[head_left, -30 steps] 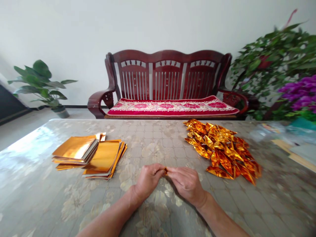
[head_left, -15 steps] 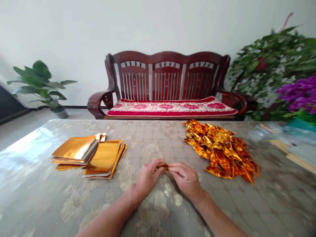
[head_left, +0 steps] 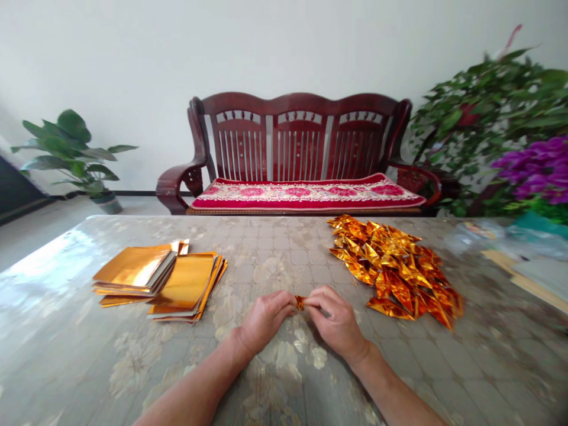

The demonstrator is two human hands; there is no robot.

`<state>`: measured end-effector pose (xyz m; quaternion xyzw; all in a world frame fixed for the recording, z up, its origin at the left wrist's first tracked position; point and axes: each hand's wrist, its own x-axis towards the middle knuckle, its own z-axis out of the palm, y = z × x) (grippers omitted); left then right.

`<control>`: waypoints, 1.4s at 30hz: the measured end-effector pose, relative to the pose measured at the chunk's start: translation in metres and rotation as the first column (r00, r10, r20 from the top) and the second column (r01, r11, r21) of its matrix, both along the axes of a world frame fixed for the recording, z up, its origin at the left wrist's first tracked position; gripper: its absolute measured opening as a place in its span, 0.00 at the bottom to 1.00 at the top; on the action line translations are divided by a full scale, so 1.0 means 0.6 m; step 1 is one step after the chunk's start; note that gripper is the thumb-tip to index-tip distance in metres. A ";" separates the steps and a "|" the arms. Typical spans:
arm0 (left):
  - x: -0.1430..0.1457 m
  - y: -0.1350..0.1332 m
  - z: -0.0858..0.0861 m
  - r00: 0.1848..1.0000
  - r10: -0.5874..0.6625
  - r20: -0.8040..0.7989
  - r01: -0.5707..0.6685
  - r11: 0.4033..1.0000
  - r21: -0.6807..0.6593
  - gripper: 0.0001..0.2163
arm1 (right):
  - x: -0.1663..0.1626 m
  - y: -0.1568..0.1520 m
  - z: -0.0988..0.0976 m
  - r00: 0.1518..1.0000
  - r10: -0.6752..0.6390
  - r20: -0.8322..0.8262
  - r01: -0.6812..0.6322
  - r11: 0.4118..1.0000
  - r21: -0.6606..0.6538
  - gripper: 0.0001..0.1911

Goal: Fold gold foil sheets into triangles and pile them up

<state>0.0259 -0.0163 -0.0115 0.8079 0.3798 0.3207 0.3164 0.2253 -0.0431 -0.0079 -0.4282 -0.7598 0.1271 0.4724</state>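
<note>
From my remote seat, through the head camera, I look across a wide grey surface [head_left: 275, 236], patterned with tiles and pale flowers. Behind it I see a dark red, glossy wooden bench [head_left: 300, 106] against a white wall [head_left: 284, 47]. A broad, leafy green plant [head_left: 479, 106] fills the far right, and a long red-and-cream flowered cover [head_left: 310, 195] lies along the bench seat. On the floor at the far left I see a large-leaved green plant in a grey pot [head_left: 75, 148]. To the right on the surface lies a heap of shiny orange-gold, pointed folded foil pieces [head_left: 394, 266]; to the left sit two adjoining stacks of flat, square gold-faced sheets [head_left: 189, 281]. Between the heap and the stacks I have both hands near the middle, left hand [head_left: 264, 319] and right hand [head_left: 337, 325], each closed in a pinch. Smallest of all, a single orange-gold foil piece [head_left: 300, 303] is held between their fingertips, the left hand at its left end and the right hand at its right
</note>
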 end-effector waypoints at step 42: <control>0.018 0.013 -0.009 0.954 0.181 0.240 -0.090 0.933 -0.348 0.02 | -0.002 0.006 0.001 1.000 -0.012 -0.013 0.008 0.971 -0.238 0.07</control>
